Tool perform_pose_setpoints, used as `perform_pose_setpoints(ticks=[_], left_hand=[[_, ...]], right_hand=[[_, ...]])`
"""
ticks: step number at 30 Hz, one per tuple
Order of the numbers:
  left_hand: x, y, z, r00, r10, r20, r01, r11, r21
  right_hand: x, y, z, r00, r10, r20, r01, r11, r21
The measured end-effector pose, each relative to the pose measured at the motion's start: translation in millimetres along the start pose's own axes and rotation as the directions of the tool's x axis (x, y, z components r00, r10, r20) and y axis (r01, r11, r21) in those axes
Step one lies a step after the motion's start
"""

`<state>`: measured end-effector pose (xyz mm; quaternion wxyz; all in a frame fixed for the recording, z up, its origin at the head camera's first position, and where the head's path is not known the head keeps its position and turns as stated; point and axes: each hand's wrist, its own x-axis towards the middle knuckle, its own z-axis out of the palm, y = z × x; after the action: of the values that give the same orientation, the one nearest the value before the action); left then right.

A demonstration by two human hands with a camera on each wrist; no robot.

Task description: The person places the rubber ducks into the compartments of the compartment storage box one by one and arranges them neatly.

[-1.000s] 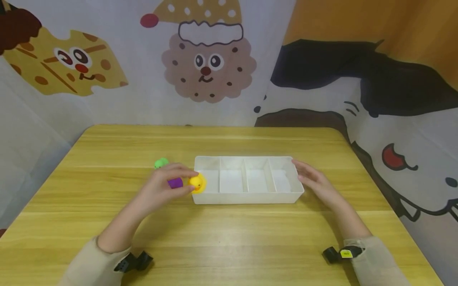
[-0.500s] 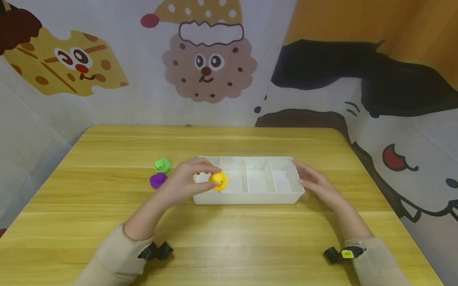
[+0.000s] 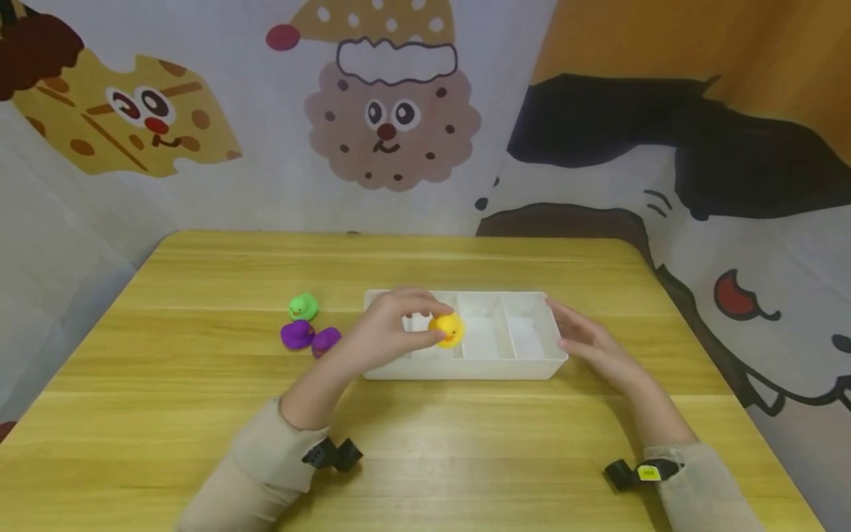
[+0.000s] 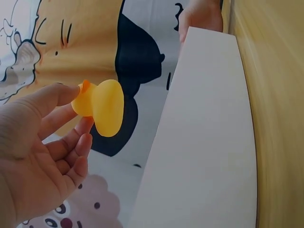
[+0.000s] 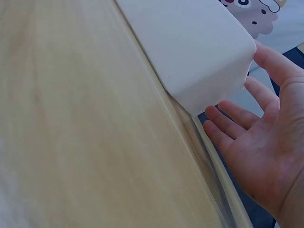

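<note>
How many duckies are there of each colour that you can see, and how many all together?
Green duck: 1
Purple ducks: 2
Yellow duck: 1
Total: 4

I log these changes: left hand [image 3: 391, 330], shifted rightward; yellow duck [image 3: 452, 329], carried with it from the white tray's [image 3: 465, 369] left end to near its middle in head view; right purple duck [image 3: 324, 342], hidden half a second ago, now exposed; green duck [image 3: 303, 307], part-covered initially, now wholly visible.

no legible text, yellow label [image 3: 648, 473] blurred
</note>
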<state>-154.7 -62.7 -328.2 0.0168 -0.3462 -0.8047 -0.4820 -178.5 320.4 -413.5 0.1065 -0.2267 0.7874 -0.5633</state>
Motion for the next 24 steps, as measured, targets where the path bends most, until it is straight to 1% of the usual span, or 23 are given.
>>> perform_pose_setpoints(ticks=[5, 7, 15, 20, 24], left_hand=[[11.8, 2.0, 12.8, 1.0, 0.0, 0.004, 0.0, 1.0, -0.003], [16.2, 3.3, 17.7, 1.0, -0.009, 0.01, 0.009, 1.0, -0.01], [34.0, 4.3, 34.1, 0.999, -0.03, 0.018, 0.031, 0.998, -0.055], [43.7, 4.5, 42.8, 0.998, -0.056, 0.021, 0.057, 0.997, -0.056], [51.9, 4.1, 50.4, 0.998, -0.05, 0.028, 0.051, 0.998, -0.043]], right_hand=[[-0.3, -0.1, -0.2, 1.0, -0.007, 0.006, 0.007, 1.0, 0.013], [-0.6, -0.2, 0.1, 1.0, -0.006, 0.006, 0.006, 1.0, 0.016], [-1.5, -2.3, 1.0, 0.999, 0.038, -0.006, -0.038, 0.999, 0.0], [-1.4, -2.8, 0.8, 0.998, 0.054, -0.01, -0.054, 0.998, -0.017], [-1.7, -1.3, 0.2, 0.999, 0.051, -0.006, -0.051, 0.999, -0.019]])
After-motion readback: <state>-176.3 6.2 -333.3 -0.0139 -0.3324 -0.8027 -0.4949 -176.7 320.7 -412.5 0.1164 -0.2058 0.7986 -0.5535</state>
